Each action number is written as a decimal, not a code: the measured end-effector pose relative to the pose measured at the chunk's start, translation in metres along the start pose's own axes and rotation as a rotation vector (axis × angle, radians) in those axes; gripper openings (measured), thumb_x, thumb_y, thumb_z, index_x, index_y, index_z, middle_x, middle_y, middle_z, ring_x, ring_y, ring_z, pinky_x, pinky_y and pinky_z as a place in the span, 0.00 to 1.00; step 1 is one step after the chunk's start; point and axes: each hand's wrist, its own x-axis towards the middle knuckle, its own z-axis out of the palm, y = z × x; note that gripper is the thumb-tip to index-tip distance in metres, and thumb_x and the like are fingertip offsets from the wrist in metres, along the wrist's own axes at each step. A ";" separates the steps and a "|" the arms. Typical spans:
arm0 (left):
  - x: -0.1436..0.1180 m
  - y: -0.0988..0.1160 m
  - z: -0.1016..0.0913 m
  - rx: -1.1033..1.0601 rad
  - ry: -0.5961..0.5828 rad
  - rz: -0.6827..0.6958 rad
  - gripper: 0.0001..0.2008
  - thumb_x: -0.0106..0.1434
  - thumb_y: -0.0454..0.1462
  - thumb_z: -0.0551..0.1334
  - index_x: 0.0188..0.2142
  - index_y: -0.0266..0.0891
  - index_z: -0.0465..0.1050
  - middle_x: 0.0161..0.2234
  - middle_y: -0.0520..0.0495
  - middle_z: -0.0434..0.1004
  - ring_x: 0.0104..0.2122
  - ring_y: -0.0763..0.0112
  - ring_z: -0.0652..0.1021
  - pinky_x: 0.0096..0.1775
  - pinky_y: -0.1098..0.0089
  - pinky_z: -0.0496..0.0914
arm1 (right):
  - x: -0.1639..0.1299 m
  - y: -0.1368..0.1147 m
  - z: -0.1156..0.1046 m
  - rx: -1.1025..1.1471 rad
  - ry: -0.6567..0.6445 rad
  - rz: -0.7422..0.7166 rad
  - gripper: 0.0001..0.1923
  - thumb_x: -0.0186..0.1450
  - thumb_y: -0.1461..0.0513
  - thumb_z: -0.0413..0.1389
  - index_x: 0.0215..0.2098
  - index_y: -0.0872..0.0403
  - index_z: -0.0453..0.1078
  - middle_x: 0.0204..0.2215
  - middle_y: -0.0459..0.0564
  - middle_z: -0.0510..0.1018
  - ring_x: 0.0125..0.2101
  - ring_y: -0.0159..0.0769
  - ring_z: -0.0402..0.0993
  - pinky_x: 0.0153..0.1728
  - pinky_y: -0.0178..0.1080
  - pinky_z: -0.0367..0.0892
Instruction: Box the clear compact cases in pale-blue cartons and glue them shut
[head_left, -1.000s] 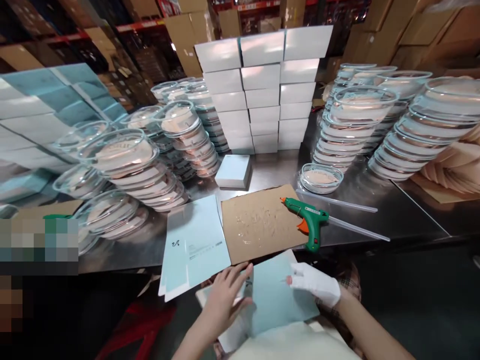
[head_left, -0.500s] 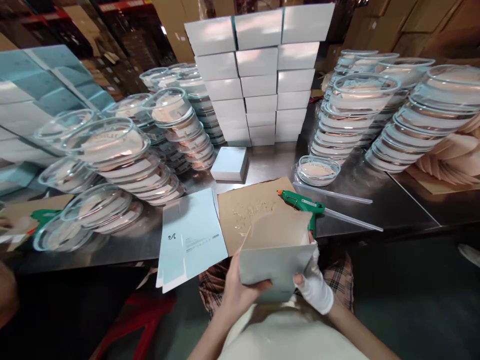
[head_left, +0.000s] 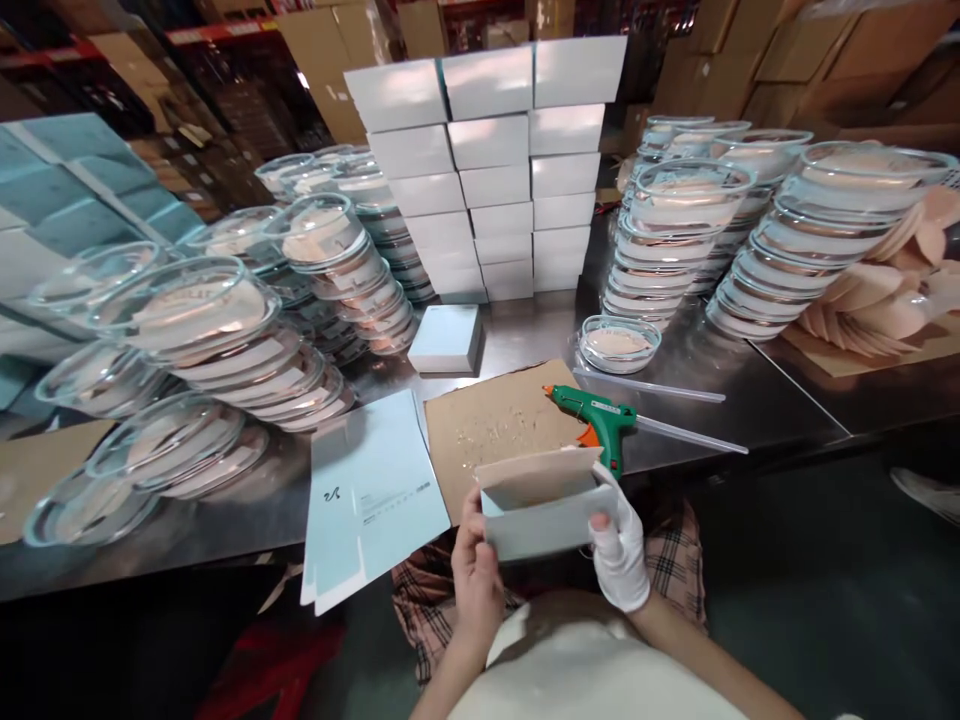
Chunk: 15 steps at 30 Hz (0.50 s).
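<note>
A pale blue-grey cardboard box (head_left: pixel 546 515), partly folded with its top flap raised, is held between both hands over my lap. My left hand (head_left: pixel 476 575) is bare and grips its left end. My right hand (head_left: pixel 621 550), in a white glove, grips its right end with the thumb on the front face. Just beyond the box a green hot glue gun (head_left: pixel 600 420) lies on its side on the steel table (head_left: pixel 765 410), next to a brown cardboard sheet (head_left: pixel 499 425) spotted with glue. A stack of flat unfolded boxes (head_left: pixel 371 495) overhangs the table edge to the left.
A wall of closed white boxes (head_left: pixel 487 170) stands at the back centre, one loose box (head_left: pixel 446 338) in front. Leaning stacks of clear round containers (head_left: pixel 225 330) fill the left side and more stacks of them (head_left: pixel 795 230) the right, a single one (head_left: pixel 619 342) near the glue gun. Two glue sticks (head_left: pixel 652 388) lie nearby.
A flat sheet on my lap a second ago has been raised and folded into an open box shape. It is now turned lower and flatter, held at both ends.
</note>
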 end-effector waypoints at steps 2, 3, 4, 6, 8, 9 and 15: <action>0.000 0.009 0.001 0.082 -0.034 0.079 0.23 0.69 0.60 0.60 0.37 0.44 0.69 0.55 0.40 0.77 0.54 0.56 0.78 0.54 0.58 0.73 | 0.001 -0.006 0.004 0.059 0.071 0.131 0.23 0.71 0.48 0.56 0.60 0.49 0.69 0.57 0.57 0.78 0.56 0.49 0.77 0.60 0.51 0.71; -0.001 0.014 -0.001 0.152 -0.102 0.140 0.23 0.69 0.61 0.59 0.42 0.45 0.70 0.57 0.38 0.75 0.55 0.55 0.78 0.55 0.55 0.73 | 0.002 -0.008 0.005 0.102 0.103 0.170 0.26 0.70 0.52 0.57 0.64 0.48 0.63 0.62 0.58 0.74 0.59 0.48 0.74 0.61 0.52 0.70; -0.001 0.017 -0.004 0.242 -0.199 0.208 0.24 0.68 0.62 0.60 0.45 0.46 0.71 0.57 0.37 0.75 0.55 0.54 0.78 0.55 0.54 0.73 | 0.003 -0.009 0.004 0.146 0.119 0.184 0.29 0.68 0.55 0.58 0.66 0.47 0.59 0.66 0.58 0.70 0.62 0.48 0.72 0.61 0.52 0.69; -0.001 0.023 -0.011 0.440 -0.394 0.339 0.24 0.65 0.59 0.66 0.47 0.45 0.74 0.56 0.36 0.75 0.52 0.54 0.80 0.52 0.56 0.76 | 0.007 -0.008 -0.004 0.208 0.107 0.196 0.32 0.66 0.58 0.58 0.66 0.46 0.54 0.69 0.60 0.67 0.64 0.47 0.71 0.61 0.51 0.70; -0.001 0.023 -0.018 0.574 -0.479 0.414 0.17 0.64 0.52 0.70 0.44 0.45 0.78 0.52 0.37 0.77 0.47 0.56 0.82 0.46 0.61 0.77 | 0.014 -0.004 -0.019 0.167 0.036 0.225 0.28 0.67 0.56 0.57 0.64 0.47 0.56 0.66 0.60 0.70 0.60 0.45 0.74 0.58 0.49 0.72; -0.001 0.021 -0.021 0.599 -0.466 0.421 0.14 0.65 0.49 0.70 0.43 0.45 0.79 0.51 0.38 0.78 0.46 0.56 0.82 0.45 0.62 0.77 | 0.019 -0.001 -0.029 0.080 0.015 0.237 0.24 0.69 0.54 0.56 0.61 0.49 0.60 0.62 0.61 0.74 0.57 0.45 0.77 0.56 0.47 0.73; 0.001 -0.004 -0.023 0.588 -0.294 0.182 0.15 0.67 0.50 0.66 0.43 0.43 0.79 0.45 0.40 0.82 0.55 0.50 0.80 0.51 0.59 0.75 | 0.079 0.014 -0.063 -0.764 -0.086 0.536 0.22 0.61 0.45 0.63 0.42 0.53 0.76 0.43 0.60 0.83 0.44 0.54 0.80 0.48 0.49 0.71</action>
